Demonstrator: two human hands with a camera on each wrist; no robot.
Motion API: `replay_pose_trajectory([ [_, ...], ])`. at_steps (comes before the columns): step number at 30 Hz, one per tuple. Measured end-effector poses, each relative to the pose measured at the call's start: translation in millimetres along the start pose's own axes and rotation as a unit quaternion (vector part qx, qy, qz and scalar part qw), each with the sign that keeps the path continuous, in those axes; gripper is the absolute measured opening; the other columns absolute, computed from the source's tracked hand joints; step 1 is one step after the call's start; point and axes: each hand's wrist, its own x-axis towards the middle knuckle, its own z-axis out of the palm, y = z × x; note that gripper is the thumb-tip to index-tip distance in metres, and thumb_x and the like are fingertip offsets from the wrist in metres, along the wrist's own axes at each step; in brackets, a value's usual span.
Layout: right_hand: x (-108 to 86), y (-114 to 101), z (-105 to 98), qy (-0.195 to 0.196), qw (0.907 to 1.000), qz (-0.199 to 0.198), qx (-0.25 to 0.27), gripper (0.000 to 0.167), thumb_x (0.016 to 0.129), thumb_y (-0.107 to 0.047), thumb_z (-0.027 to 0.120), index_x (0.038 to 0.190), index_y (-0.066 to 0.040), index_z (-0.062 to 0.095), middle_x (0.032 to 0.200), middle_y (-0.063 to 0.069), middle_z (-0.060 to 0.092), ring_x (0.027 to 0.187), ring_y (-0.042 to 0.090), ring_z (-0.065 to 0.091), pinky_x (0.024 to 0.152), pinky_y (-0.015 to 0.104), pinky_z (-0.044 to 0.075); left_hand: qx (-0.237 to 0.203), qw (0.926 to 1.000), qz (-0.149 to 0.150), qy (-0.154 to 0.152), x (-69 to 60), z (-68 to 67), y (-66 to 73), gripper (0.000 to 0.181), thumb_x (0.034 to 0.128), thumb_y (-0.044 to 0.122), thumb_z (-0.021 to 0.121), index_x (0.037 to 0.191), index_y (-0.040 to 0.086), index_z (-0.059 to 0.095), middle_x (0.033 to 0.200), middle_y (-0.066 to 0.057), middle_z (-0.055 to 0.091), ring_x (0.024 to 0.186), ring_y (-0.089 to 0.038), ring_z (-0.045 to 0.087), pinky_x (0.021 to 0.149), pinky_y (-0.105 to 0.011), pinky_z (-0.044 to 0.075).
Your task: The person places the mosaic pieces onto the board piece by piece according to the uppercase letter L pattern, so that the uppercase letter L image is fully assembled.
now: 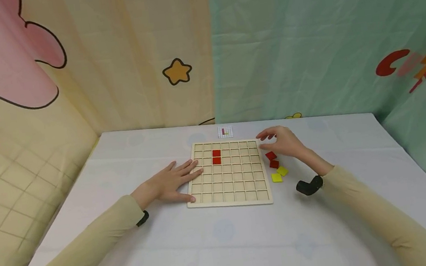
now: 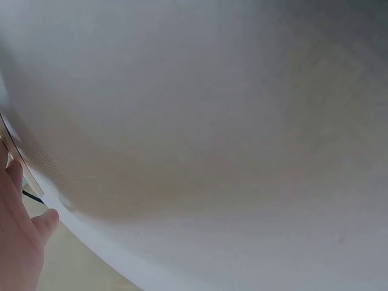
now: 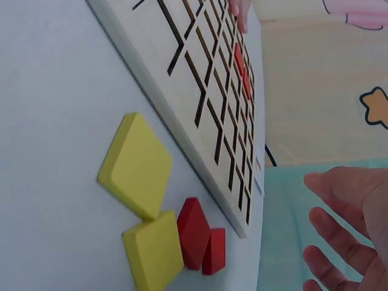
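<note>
No words, numbers or brands could be read. The small printed card (image 1: 225, 132) lay on the surface (image 1: 260, 243) beyond the grid board (image 1: 230, 204) and bore a gridded pattern with a few coloured cells, red among them, too small to make out fully. The red, pink and orange shapes (image 1: 409, 64) on the green cloth (image 1: 306, 40) spelled nothing legible.
</note>
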Motion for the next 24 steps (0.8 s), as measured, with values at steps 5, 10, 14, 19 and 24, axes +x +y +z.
replay_pose_trajectory([
  [5, -8.5, 15.8, -5.8, -0.006, 0.9999, 0.010, -0.001, 0.033, 0.086, -0.017, 0.071, 0.116, -0.003, 0.068, 0.111, 0.015, 0.070, 0.099, 0.030, 0.060, 0.090, 0.049, 0.049, -0.001, 1.0000, -0.001, -0.001, -0.8, 0.3, -0.3, 0.087, 0.0869, 0.072, 0.043, 0.155, 0.029, 0.012, 0.164, -0.001, 0.002, 0.151, -0.023, 0.003, 0.118, -0.059, 0.008],
  [10, -14.6, 32.0, -8.0, -0.025, 0.9995, 0.020, -0.001, 0.033, 0.087, -0.017, 0.069, 0.118, -0.004, 0.067, 0.113, 0.014, 0.069, 0.101, 0.028, 0.059, 0.088, 0.045, 0.050, -0.009, 1.0000, 0.000, 0.000, -2.4, -0.9, 0.8, 0.086, 0.0872, 0.071, 0.045, 0.155, 0.028, 0.014, 0.164, -0.002, 0.003, 0.151, -0.024, 0.004, 0.118, -0.059, 0.008],
  [14, -18.1, 43.7, -7.2, -0.039, 0.9991, 0.017, -0.005, 0.033, 0.085, -0.014, 0.071, 0.117, -0.004, 0.068, 0.114, 0.013, 0.069, 0.101, 0.029, 0.059, 0.084, 0.040, 0.051, -0.010, 0.9999, 0.001, 0.004, -2.2, -1.0, 0.5, 0.086, 0.0870, 0.071, 0.045, 0.155, 0.028, 0.014, 0.164, -0.002, 0.003, 0.151, -0.024, 0.004, 0.118, -0.060, 0.008],
  [19, -20.5, 53.7, -3.9, -0.051, 0.9987, 0.008, -0.004, 0.034, 0.081, -0.012, 0.073, 0.115, -0.005, 0.069, 0.112, 0.013, 0.070, 0.100, 0.029, 0.058, 0.085, 0.041, 0.050, -0.008, 1.0000, 0.000, 0.004, -0.9, 0.0, -0.7, 0.086, 0.0867, 0.072, 0.044, 0.155, 0.029, 0.014, 0.164, -0.001, 0.003, 0.151, -0.024, 0.004, 0.118, -0.060, 0.009],
  [24, -19.7, 58.7, -0.7, -0.060, 0.9982, 0.001, -0.007, 0.035, 0.080, -0.011, 0.073, 0.114, -0.004, 0.070, 0.112, 0.012, 0.070, 0.099, 0.027, 0.058, 0.086, 0.040, 0.048, -0.011, 0.9999, 0.001, 0.004, -0.2, -0.4, -0.8, 0.086, 0.0865, 0.072, 0.045, 0.155, 0.029, 0.014, 0.164, -0.001, 0.003, 0.151, -0.024, 0.004, 0.118, -0.060, 0.008],
])
